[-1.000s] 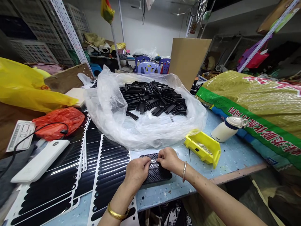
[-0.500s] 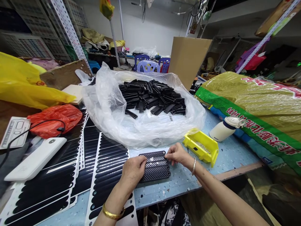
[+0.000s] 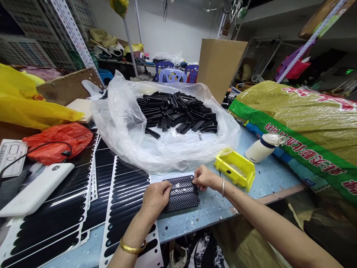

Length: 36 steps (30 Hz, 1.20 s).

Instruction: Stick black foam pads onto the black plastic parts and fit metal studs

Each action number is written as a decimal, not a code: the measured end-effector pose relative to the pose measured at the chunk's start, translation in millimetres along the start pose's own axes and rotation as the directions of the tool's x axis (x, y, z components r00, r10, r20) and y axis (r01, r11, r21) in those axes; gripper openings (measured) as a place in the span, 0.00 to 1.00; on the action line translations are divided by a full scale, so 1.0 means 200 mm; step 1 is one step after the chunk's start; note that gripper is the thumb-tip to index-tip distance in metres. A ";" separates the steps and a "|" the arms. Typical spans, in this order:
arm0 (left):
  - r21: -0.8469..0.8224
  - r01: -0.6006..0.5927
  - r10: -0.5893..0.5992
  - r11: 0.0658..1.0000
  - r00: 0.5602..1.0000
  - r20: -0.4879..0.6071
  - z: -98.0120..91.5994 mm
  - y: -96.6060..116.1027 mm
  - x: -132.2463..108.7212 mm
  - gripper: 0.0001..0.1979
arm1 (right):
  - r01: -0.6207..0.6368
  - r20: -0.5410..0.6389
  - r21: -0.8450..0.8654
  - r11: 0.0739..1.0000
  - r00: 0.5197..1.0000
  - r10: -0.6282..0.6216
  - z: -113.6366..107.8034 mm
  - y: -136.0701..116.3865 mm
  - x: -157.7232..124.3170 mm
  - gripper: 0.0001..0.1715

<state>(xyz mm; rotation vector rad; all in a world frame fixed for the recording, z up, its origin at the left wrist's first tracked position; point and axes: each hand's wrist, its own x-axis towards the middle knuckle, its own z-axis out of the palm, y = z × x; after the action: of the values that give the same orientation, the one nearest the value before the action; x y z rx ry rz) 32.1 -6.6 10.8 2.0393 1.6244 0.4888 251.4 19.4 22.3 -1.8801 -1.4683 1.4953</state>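
Several black mesh strips (image 3: 184, 201) lie side by side at the table's front, forming a flat block. A few small silver pieces (image 3: 177, 185) rest on top of them. My left hand (image 3: 154, 199) is closed, its thumb and fingers gripping the left ends of the strips. At the upper right corner of the block, my right hand (image 3: 205, 178) is in a pinch, fingertips touching the end of a strip. Whatever sits between those fingertips is too small to make out. To the right stands a yellow bin (image 3: 223, 165) with small metal pieces (image 3: 236, 170) inside.
A clear plastic bag (image 3: 167, 158) with a heap of black strips (image 3: 178, 109) spreads behind my hands. Sheets of black strip-shaped pieces (image 3: 125, 208) lie at left, near a white power bank (image 3: 39, 190). A white bottle (image 3: 262, 148) and a large sack (image 3: 306, 123) are at right.
The whole view has shifted slightly, moving things a little left in the picture. Both hands stay at the two ends of the block; the right fingers have moved little at its corner.
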 end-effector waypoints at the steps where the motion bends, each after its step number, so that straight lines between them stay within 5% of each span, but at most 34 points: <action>1: -0.002 0.001 -0.001 1.000 1.000 -0.004 0.00 0.00 0.00 0.11 | -0.003 0.002 -0.002 1.000 1.000 0.003 0.00 0.00 0.00 0.14; 18: -0.325 0.131 -0.160 0.937 0.985 -0.065 -0.02 -0.03 -0.01 0.10 | 0.033 -0.022 0.144 0.989 0.999 -0.030 0.00 0.07 -0.09 0.18; 22: -0.184 0.223 -0.261 0.957 0.940 -0.219 -0.02 -0.04 -0.04 0.12 | 0.052 -0.029 0.134 0.990 0.998 -0.048 0.01 0.08 -0.08 0.17; 28: -0.054 0.270 -0.275 0.961 0.946 -0.170 -0.01 -0.01 -0.04 0.16 | 0.046 -0.044 0.124 0.991 0.998 -0.041 0.02 0.10 -0.06 0.17; 36: -0.194 0.260 -0.285 0.946 0.952 -0.113 0.03 -0.06 0.00 0.16 | 0.028 -0.030 0.103 0.994 0.999 -0.025 0.01 0.08 -0.06 0.16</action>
<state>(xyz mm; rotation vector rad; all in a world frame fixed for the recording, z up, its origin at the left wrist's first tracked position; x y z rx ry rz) 25.2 -6.0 -0.1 1.6501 1.8404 0.6601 258.4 1.3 15.5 -1.8066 -1.3706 1.4963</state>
